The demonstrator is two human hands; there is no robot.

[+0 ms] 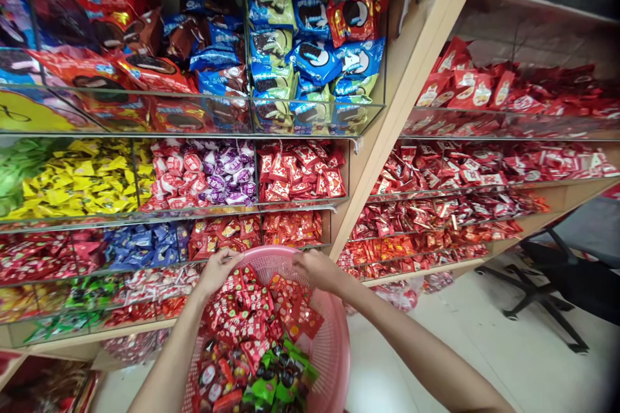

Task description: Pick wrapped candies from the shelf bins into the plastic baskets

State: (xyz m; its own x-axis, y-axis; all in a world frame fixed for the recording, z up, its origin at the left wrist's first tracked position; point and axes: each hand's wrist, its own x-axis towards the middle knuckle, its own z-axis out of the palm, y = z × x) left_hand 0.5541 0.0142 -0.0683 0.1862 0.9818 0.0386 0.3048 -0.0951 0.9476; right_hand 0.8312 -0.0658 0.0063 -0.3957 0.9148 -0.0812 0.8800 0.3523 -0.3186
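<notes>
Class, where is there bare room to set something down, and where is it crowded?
Bare floor shows between the pink basket and black chair. The basket's right inner wall is bare beside the candies. Crowded: the shelves and basket's middle.

A strip of bare wall along the right inner side of the pink basket left room for a hand to dip; heaped packets blocked the middle and left. The left hand and right hand occupied the far rim, with a gap between them. Clear panels fenced the front edges of the left shelf's upper tiers, so the way in was over their tops. A wooden post barred sideways passage at that shelf's right edge. Open floor stretched from the basket's right rim towards the black chair.
</notes>
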